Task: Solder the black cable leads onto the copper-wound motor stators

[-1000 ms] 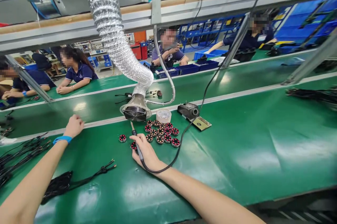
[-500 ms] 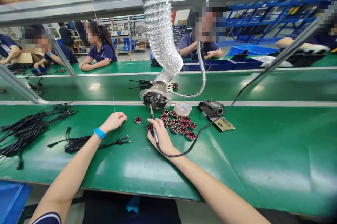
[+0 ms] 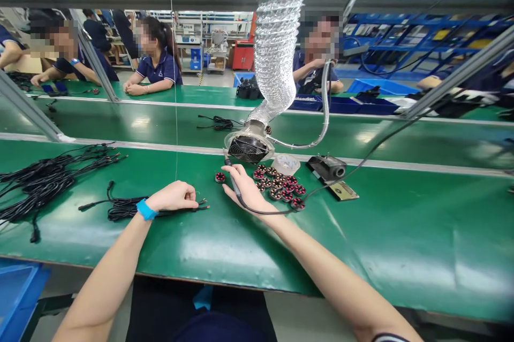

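My right hand [image 3: 248, 191] holds a soldering iron [image 3: 233, 181] like a pen, tip pointing up toward the fume extractor fan [image 3: 249, 148]. A cluster of several small round red-and-black motor parts [image 3: 281, 185] lies just right of that hand, and a single one [image 3: 219, 177] sits to its left. My left hand [image 3: 173, 196], with a blue wristband, is curled over the end of a black cable bundle [image 3: 128, 207] on the green bench [image 3: 257, 235]; what its fingers grip is hidden.
A silver flexible duct [image 3: 277, 42] hangs down to the fan. A soldering iron stand [image 3: 327, 168] and a clear round tub [image 3: 286, 162] sit behind the parts. More black cables [image 3: 44, 181] lie at the left. Several people sit across the conveyor. A blue bin [image 3: 16, 299] is at the lower left.
My left hand has come back from the conveyor edge down onto the black cable bundle. The view has swung left and down. My right hand stays by the parts with the iron.
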`<state>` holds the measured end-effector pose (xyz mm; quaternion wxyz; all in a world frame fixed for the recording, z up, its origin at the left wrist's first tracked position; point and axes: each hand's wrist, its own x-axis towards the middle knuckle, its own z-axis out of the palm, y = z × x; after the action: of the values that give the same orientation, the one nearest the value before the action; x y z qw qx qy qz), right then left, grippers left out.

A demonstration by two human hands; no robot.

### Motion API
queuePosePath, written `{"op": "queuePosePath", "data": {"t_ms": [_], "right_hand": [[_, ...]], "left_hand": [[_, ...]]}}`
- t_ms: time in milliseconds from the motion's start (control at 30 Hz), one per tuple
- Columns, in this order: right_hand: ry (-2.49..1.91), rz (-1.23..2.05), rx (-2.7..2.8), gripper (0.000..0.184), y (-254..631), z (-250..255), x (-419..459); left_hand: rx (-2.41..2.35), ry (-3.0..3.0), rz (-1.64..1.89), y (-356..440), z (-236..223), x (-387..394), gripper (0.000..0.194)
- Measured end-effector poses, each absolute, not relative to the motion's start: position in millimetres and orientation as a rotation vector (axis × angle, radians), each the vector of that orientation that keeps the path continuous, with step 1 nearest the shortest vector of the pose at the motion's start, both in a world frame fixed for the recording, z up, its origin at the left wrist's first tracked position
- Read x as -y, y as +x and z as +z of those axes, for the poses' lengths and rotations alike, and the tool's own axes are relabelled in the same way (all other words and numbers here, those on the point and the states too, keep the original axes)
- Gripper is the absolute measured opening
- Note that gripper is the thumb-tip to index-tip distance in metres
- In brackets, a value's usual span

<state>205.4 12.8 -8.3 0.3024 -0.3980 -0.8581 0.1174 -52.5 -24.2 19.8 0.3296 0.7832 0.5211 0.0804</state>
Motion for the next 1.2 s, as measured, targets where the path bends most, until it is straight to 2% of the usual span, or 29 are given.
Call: {"op": "queuePosePath", "data": {"t_ms": [200, 367, 633, 1000, 1200], "right_hand": [[-1.103, 0.378, 2.266, 0.051, 185.2, -3.5, -25.3], [-1.086, 0.426, 2.292, 0.054, 179.8, -5.0, -27.4], [-1.096, 0.401, 2.298, 0.052, 173.7, -7.0, -29.3], [-0.975, 0.550, 2.296, 0.061, 173.3, -6.8, 16.0], [-0.827, 0.653, 1.836, 0.045, 161.9, -9.1, 33.0]], "left_hand": [[-1.216, 1.992, 0.290, -58.6, 35.8, 33.4, 0.032], [-1.164, 2.063, 0.317, -55.3, 19.6, 28.4, 0.035], [-1.117, 2.176, 0.379, -42.0, -0.5, 22.8, 0.017], [-1.200, 1.467, 0.797, -45.1, 5.4, 16.1, 0.026], [-1.089, 1.417, 0.869, -40.4, 4.6, 19.8, 0.023]]}}
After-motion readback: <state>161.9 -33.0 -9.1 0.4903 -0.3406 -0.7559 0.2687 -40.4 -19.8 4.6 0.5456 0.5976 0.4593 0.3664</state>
